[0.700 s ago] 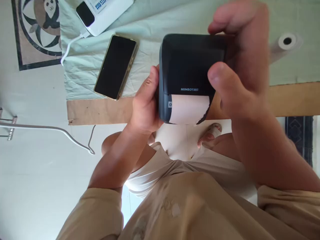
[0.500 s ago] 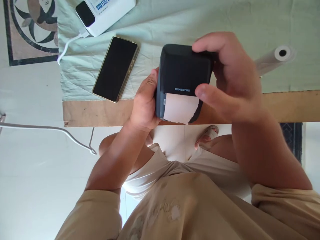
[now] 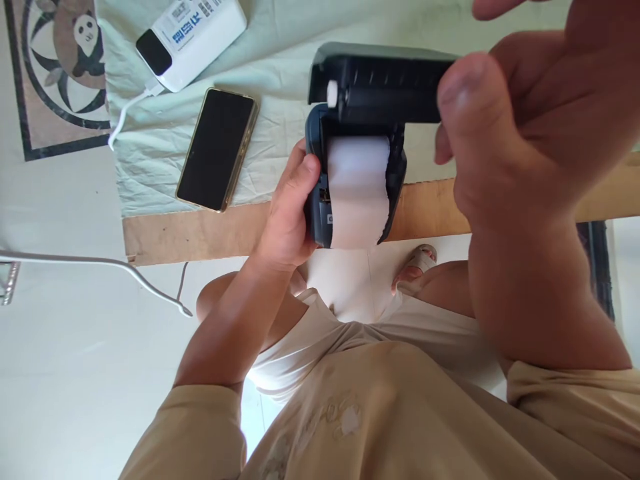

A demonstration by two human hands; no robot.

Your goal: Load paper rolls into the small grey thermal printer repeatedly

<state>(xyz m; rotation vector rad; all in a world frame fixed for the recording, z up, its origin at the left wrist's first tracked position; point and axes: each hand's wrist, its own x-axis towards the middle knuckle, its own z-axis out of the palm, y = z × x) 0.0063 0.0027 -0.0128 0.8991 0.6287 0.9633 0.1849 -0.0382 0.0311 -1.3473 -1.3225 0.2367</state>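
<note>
A small black label printer (image 3: 315,200) is gripped along its left side by my left hand (image 3: 290,207), thumb on the near edge. Its lid (image 3: 385,87) stands raised, showing the dark inner side and a small white part. Inside the body lies a roll of white paper (image 3: 359,173), its torn end hanging over the front. My right hand (image 3: 530,113) is at the lid's right end, thumb over the edge; the grip behind it is partly hidden, and one finger is stretched away above.
Left of the printer, a dark-screened phone (image 3: 216,150) lies on the green cloth (image 3: 280,40). Behind it is a white power bank (image 3: 195,40) with a white cable (image 3: 125,120) plugged in. The wooden table edge (image 3: 200,233) runs in front of me.
The printer's lid has swung up from closed, uncovering the paper roll. My right hand has moved up and right with it, while my left hand keeps its hold. The view has shifted slightly.
</note>
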